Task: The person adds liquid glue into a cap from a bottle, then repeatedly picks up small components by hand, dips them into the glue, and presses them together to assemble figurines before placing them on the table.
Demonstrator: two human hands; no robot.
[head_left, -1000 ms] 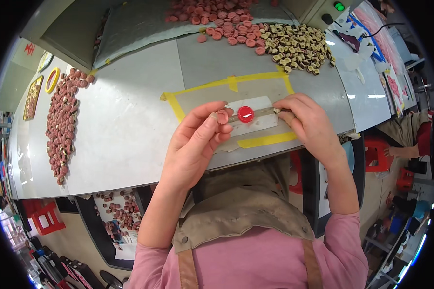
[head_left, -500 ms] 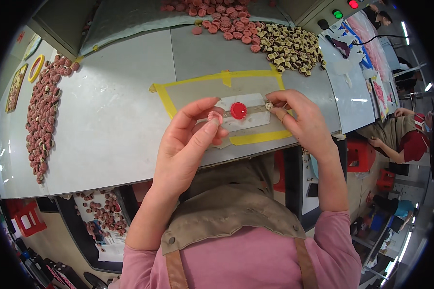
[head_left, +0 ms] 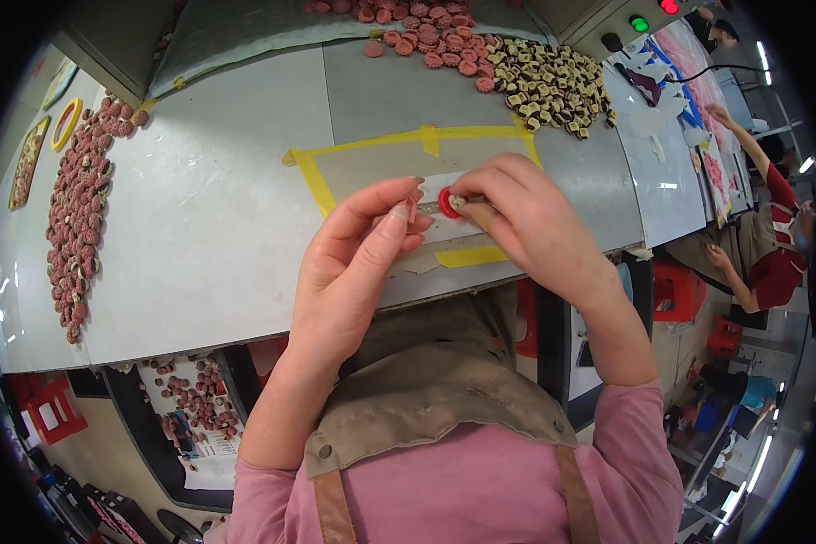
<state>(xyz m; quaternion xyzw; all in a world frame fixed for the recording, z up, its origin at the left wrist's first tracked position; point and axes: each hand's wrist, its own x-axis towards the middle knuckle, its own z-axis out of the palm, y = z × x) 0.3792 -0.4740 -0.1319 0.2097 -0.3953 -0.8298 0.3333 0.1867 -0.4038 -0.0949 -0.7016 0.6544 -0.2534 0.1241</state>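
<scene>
Between the thumb and fingers of my left hand (head_left: 343, 258) is a small pink scalloped piece (head_left: 413, 210), mostly covered by the fingertips. My right hand (head_left: 546, 227) pinches a small cream-and-dark piece (head_left: 457, 203) and holds it at the round red cap (head_left: 444, 201). Whether the piece touches the cap I cannot tell. The cap sits on a white sheet (head_left: 437, 187) on the table, inside a yellow tape outline (head_left: 363, 149). My right fingers hide part of both cap and sheet.
Pink scalloped pieces (head_left: 437, 41) and a heap of cream-and-dark pieces (head_left: 558, 89) lie at the back. Finished-looking pink pieces (head_left: 80, 222) line the left. A drawer (head_left: 195, 408) with more pieces is below the grey table (head_left: 208, 199). A co-worker (head_left: 762, 227) is at right.
My right hand has moved left with the cream-and-dark piece, from beside the white sheet to the red cap. My left hand stays nearly still. The co-worker at right has stretched out an arm.
</scene>
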